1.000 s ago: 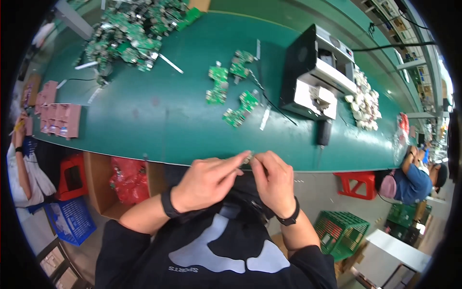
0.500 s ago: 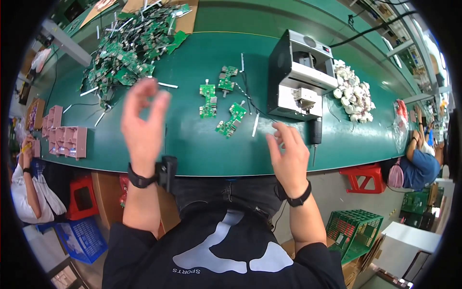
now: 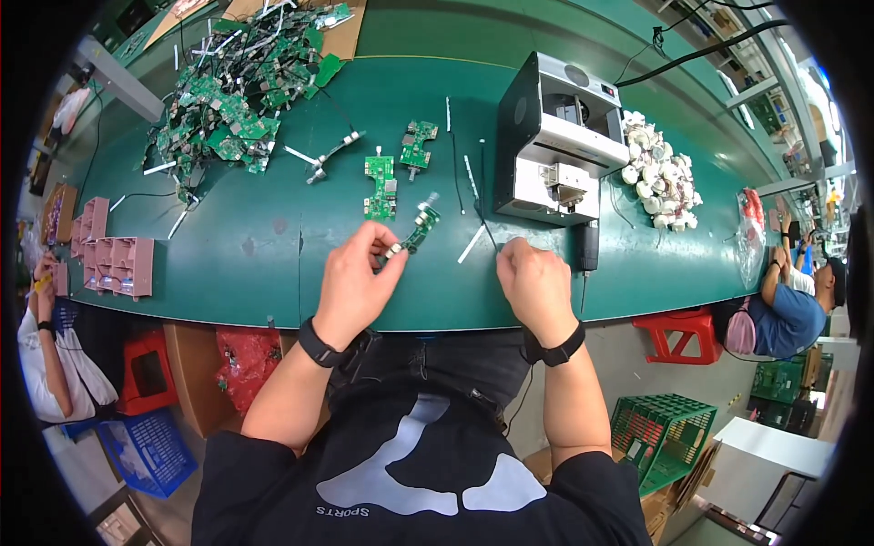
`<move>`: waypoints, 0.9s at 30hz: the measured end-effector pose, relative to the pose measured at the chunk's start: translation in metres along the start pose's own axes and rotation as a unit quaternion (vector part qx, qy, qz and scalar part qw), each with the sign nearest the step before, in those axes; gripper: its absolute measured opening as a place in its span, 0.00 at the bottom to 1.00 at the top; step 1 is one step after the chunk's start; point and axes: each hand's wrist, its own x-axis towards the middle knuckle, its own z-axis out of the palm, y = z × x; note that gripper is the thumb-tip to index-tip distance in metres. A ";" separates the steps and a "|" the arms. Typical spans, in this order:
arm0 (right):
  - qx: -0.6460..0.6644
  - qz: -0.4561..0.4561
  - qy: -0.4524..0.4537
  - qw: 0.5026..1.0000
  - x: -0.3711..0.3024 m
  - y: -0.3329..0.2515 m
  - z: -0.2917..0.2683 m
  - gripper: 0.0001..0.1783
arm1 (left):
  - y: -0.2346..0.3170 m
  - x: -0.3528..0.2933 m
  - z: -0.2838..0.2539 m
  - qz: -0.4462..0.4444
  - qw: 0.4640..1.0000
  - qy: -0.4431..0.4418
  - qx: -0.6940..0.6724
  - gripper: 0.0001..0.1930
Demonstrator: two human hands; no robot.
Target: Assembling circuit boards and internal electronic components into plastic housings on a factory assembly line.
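Note:
My left hand (image 3: 358,280) pinches a green circuit board (image 3: 421,231) between thumb and fingertips, tilted just above the table. My right hand (image 3: 537,280) is closed, its fingertips at the near end of a thin black cable (image 3: 485,221) with a white strip on it. Two more green boards lie flat beyond my left hand: a narrow-waisted one (image 3: 381,187) and another (image 3: 419,144) farther back. A second black cable (image 3: 457,159) with a white end lies close to the first.
A black and silver machine (image 3: 560,146) stands right of centre, a black screwdriver-like tool (image 3: 587,247) at its front. White parts (image 3: 663,177) lie heaped beyond it. Circuit boards and cables form a pile (image 3: 228,109) at back left; pink trays (image 3: 118,264) stand below. People sit at both sides.
My left hand has come down and right from near the pile and taken hold of the nearest board. My right hand has closed at the cable's end. A loose cable now lies beside the pile.

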 end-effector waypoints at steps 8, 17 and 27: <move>0.265 -0.009 -0.004 0.964 -0.001 -0.013 -0.022 0.02 | -0.002 -0.018 -0.012 -0.115 0.914 0.006 -0.389 0.08; 0.557 0.034 -0.056 0.828 -0.011 -0.030 -0.027 0.10 | -0.014 -0.023 -0.018 -0.075 0.904 0.044 -0.420 0.11; 0.251 -0.202 0.109 0.940 -0.006 -0.056 -0.038 0.10 | 0.008 -0.043 0.001 -0.071 0.843 -0.052 -0.530 0.07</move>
